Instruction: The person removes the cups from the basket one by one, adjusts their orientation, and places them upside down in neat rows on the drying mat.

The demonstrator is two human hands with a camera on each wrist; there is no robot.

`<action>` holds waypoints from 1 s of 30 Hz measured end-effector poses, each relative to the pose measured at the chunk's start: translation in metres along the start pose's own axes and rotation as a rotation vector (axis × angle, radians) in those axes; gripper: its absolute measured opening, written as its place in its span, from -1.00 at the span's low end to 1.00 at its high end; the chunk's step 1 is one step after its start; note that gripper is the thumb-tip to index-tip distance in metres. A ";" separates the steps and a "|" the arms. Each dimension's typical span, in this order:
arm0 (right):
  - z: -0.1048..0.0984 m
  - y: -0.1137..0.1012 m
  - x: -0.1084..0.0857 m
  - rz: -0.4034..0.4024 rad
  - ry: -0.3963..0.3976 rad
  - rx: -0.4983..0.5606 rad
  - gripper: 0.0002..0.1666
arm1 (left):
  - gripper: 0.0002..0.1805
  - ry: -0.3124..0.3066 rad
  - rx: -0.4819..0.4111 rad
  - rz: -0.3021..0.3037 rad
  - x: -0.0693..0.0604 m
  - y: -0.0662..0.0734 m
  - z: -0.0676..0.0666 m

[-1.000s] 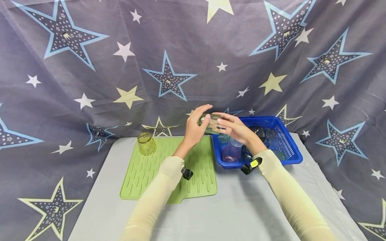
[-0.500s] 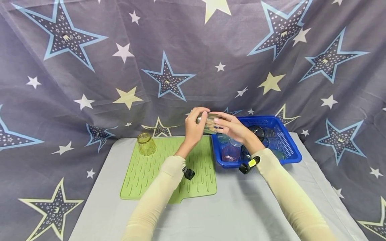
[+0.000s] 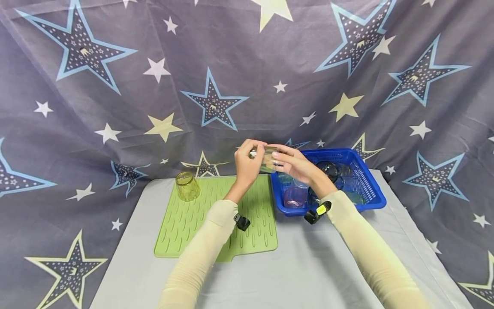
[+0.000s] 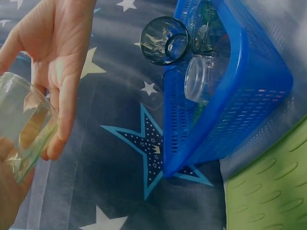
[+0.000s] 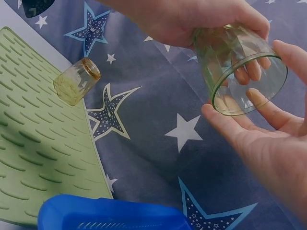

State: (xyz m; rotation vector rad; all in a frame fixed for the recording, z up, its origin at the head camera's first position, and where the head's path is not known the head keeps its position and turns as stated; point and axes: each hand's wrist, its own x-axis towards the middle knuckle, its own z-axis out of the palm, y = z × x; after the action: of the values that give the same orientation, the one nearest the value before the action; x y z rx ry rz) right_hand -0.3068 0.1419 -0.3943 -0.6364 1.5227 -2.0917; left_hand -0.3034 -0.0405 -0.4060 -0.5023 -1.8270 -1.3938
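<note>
A clear drinking glass with a faint green tint (image 3: pixel 269 161) lies on its side in the air between both hands, above the gap between mat and basket. My left hand (image 3: pixel 247 165) grips its base end, with the thumb along the near side. At the rim end, my right hand (image 3: pixel 299 167) holds the glass between thumb and fingers, as the right wrist view shows around the rim of the glass (image 5: pixel 240 72). Part of the glass is hidden behind fingers in the head view. In the left wrist view, the right hand (image 4: pixel 60 62) reaches in from the top.
A yellow glass (image 3: pixel 187 187) stands at the back left of a green ridged drying mat (image 3: pixel 185 227). To the right, a blue plastic basket (image 3: pixel 370 189) holds several glasses. A pale cloth (image 3: pixel 293 266) covers the table, and a star-patterned curtain (image 3: pixel 247 56) hangs behind.
Both hands and the glass have shifted slightly left. The left fingers and thumb have moved a little on the glass, and its base end shows more. The yellow glass and basket stay put.
</note>
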 end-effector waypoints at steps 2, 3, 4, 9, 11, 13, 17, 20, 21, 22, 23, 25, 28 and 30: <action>0.000 0.001 0.000 0.006 -0.014 0.018 -0.35 | -0.83 -0.007 0.041 0.024 0.002 0.001 -0.001; 0.000 0.002 0.000 0.007 -0.023 0.023 -0.33 | -0.83 -0.010 0.066 0.042 0.002 0.002 -0.002; -0.001 0.002 0.000 0.007 -0.032 0.024 -0.31 | -0.83 -0.016 0.090 0.060 0.003 0.003 -0.003; -0.003 0.004 -0.002 0.009 -0.059 0.020 -0.25 | -0.82 -0.066 0.223 0.153 0.006 0.007 -0.006; -0.004 0.004 -0.003 0.015 -0.063 0.018 -0.25 | -0.82 -0.088 0.274 0.187 0.008 0.009 -0.006; -0.005 0.003 -0.003 0.021 -0.069 0.006 -0.25 | -0.81 -0.109 0.318 0.223 0.009 0.011 -0.007; -0.007 0.003 -0.003 0.033 -0.075 -0.025 -0.26 | -0.80 -0.156 0.381 0.282 0.012 0.014 -0.010; -0.008 0.002 -0.002 0.050 -0.068 -0.054 -0.27 | -0.81 -0.189 0.425 0.317 0.014 0.015 -0.011; -0.009 0.002 -0.002 0.054 -0.064 -0.070 -0.26 | -0.82 -0.198 0.440 0.328 0.015 0.015 -0.012; -0.010 0.002 -0.002 0.059 -0.059 -0.090 -0.27 | -0.82 -0.208 0.453 0.339 0.015 0.016 -0.013; -0.011 0.001 -0.002 0.061 -0.054 -0.116 -0.27 | -0.82 -0.217 0.469 0.348 0.016 0.016 -0.013; -0.012 0.000 -0.001 0.063 -0.049 -0.188 -0.30 | -0.82 -0.236 0.499 0.357 0.017 0.017 -0.014; -0.014 -0.002 0.000 0.056 -0.059 -0.339 -0.33 | -0.83 -0.265 0.534 0.361 0.017 0.017 -0.016; -0.014 -0.004 -0.001 0.056 -0.064 -0.443 -0.33 | -0.82 -0.284 0.559 0.359 0.017 0.016 -0.018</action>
State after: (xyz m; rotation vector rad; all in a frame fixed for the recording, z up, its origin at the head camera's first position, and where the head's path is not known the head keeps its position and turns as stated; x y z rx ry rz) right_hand -0.3155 0.1540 -0.3945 -0.7939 1.9594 -1.6819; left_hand -0.2967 -0.0546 -0.3809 -0.7083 -2.1125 -0.5555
